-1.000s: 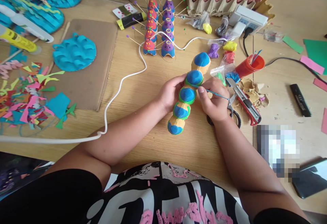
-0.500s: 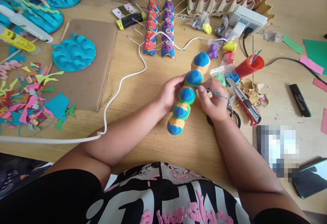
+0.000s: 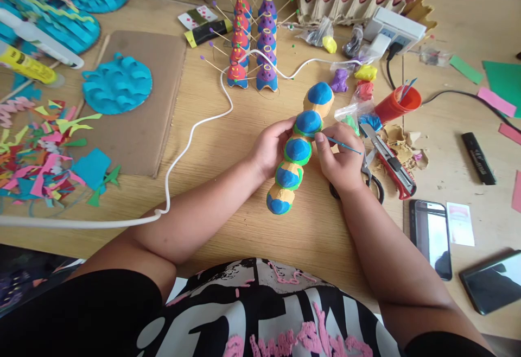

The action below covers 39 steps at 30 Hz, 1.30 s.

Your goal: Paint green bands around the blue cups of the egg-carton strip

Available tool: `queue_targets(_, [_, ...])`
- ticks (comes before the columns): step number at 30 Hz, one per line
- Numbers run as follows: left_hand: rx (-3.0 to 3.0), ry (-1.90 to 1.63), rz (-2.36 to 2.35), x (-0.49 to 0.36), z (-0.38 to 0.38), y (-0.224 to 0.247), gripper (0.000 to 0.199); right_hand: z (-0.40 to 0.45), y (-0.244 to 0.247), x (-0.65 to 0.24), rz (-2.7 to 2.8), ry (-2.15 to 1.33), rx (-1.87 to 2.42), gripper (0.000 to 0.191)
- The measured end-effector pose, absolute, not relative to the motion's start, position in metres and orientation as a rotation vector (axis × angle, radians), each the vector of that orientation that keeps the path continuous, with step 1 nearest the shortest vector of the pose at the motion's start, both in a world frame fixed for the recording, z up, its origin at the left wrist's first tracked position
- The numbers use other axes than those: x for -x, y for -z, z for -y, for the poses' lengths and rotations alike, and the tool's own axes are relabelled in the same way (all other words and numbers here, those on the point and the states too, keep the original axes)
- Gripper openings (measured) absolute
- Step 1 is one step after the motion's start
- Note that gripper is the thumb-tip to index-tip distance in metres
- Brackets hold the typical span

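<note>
My left hand is closed on the side of an egg-carton strip, a row of several cups with blue tops and green bands over a tan base. In my right hand a thin blue stick is pinched between thumb and fingers. Its tip meets the strip by the green band of the second cup from the far end. Scissors lie partly hidden under my right hand. Just right of them rests a red utility knife.
Finished red and purple egg-carton figures stand at the back. A white cord crosses the table to my left arm. An orange cup, clay lumps and a power strip sit right; phones lie near my right arm.
The blue stick has tilted slightly against the strip, and my right hand has shifted a little. The left hand still holds the strip in nearly the same place.
</note>
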<state>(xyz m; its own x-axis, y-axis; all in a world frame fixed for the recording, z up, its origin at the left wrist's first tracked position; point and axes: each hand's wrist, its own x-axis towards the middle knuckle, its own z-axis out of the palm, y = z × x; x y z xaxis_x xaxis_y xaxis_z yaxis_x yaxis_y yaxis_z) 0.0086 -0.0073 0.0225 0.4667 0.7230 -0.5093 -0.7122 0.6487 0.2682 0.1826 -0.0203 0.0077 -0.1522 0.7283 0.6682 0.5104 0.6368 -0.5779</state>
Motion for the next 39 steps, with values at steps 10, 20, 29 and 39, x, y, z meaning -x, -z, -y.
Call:
queue_targets(10, [-0.013, -0.889, -0.628, -0.0081, 0.0091, -0.0237, 0.026, 0.0207, -0.0083, -0.1819, 1.817, -0.247, 0.97, 0.028])
queue_targets(20, [0.037, -0.869, -0.623, -0.0082, 0.0093, -0.0255, 0.024, 0.0206, -0.0075, -0.183, 1.821, -0.281, 1.033, 0.033])
queue_targets(29, [-0.048, -0.907, -0.695, -0.0097, 0.0084, -0.0241, 0.025, 0.0202, -0.0067, -0.1823, 1.815, -0.272, 1.09, 0.041])
queue_targets(39, [-0.032, -0.874, -0.647, -0.0085, 0.0072, -0.0195, 0.029, 0.0234, -0.0085, -0.1815, 1.756, -0.405, 0.981, 0.043])
